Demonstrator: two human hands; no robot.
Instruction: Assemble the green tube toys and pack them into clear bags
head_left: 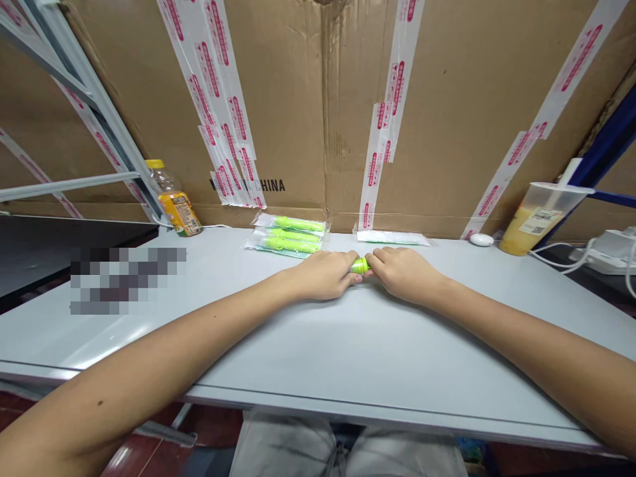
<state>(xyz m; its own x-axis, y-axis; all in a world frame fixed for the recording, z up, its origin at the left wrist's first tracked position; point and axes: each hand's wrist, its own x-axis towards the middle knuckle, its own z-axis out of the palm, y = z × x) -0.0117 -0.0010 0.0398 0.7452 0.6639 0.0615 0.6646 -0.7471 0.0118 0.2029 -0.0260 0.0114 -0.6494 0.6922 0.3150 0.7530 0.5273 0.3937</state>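
Over the middle of the table, a bright yellow-green plastic tube-like item (pixel 360 265) lies between my two hands, mostly covered by the fingers. My left hand (pixel 325 273) is closed on its left end. From the other side, my right hand (pixel 400 273) pinches its right end. Just beyond my left hand is a small stack of yellow-green items in clear plastic wrappers (pixel 293 235). A flat, clear-and-white wrapper (pixel 392 238) lies behind my right hand, near the cardboard.
A juice bottle (pixel 179 207) with a yellow cap stands back left. At the right are a white oval object (pixel 481 240), a lidded drink cup (pixel 536 222) with a straw, and white cables with a plug (pixel 609 252). Taped cardboard (pixel 298 99) walls the table's (pixel 348 358) rear.
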